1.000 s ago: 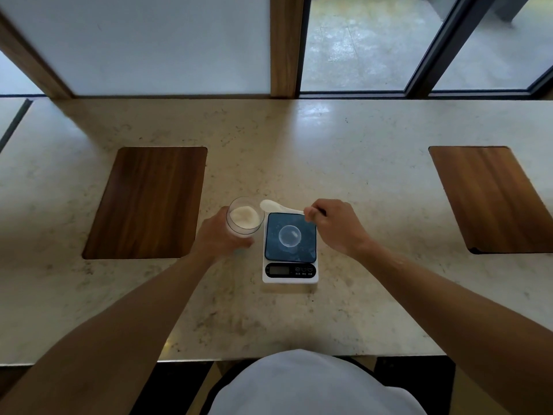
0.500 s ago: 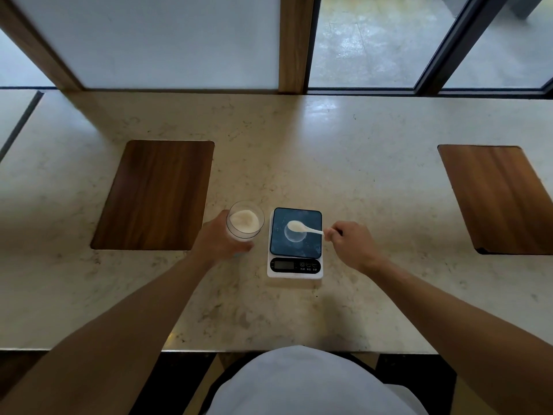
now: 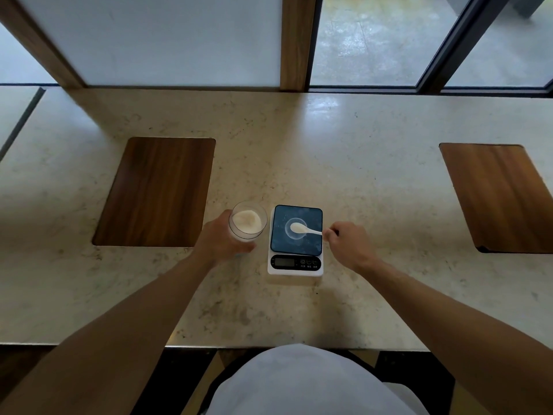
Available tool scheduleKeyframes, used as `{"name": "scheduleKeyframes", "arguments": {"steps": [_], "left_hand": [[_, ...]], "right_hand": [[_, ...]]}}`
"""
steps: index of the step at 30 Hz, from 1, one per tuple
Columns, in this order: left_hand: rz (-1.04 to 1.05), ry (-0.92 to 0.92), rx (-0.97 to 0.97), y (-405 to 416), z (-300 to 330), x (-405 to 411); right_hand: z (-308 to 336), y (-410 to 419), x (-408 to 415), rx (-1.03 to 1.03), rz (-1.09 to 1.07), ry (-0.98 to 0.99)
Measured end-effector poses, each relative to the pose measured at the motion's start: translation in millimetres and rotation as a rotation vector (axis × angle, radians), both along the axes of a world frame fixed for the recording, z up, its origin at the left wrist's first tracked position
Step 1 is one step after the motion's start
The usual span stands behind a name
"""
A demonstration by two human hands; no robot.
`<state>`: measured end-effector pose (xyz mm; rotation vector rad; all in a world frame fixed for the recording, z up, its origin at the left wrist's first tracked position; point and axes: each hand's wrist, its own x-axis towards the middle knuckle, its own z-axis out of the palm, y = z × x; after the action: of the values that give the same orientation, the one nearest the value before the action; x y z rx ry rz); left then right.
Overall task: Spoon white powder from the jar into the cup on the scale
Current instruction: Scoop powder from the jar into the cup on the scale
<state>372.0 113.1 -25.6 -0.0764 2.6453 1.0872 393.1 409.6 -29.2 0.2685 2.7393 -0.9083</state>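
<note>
- Reaching over the pale stone worktop [image 3: 299,310], both bare forearms stretch forward from the near edge.
- Right hand [image 3: 348,244] pinches the handle of a white spoon [image 3: 302,229], its bowl over the clear cup [image 3: 294,229] on the scale [image 3: 296,239].
- Left hand [image 3: 221,242] is wrapped round the glass jar [image 3: 247,220] of white powder [image 3: 247,219], just left of the scale.
- Two wooden inlays [image 3: 158,190] lie farther out to either side.

There are two hands [image 3: 223,239] [image 3: 348,245], one jar [image 3: 247,220], one spoon [image 3: 303,229], one cup [image 3: 294,229], one scale [image 3: 296,262], and two brown wood mats [image 3: 158,191] [image 3: 502,196].
</note>
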Motion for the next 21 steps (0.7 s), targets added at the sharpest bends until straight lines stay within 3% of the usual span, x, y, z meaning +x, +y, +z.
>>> {"name": "scheduleKeyframes", "arguments": {"steps": [21], "left_hand": [[-0.037,-0.06,-0.027,13,7,2]], "right_hand": [[7,-8,-1,0.073,0.073,0.082]]}}
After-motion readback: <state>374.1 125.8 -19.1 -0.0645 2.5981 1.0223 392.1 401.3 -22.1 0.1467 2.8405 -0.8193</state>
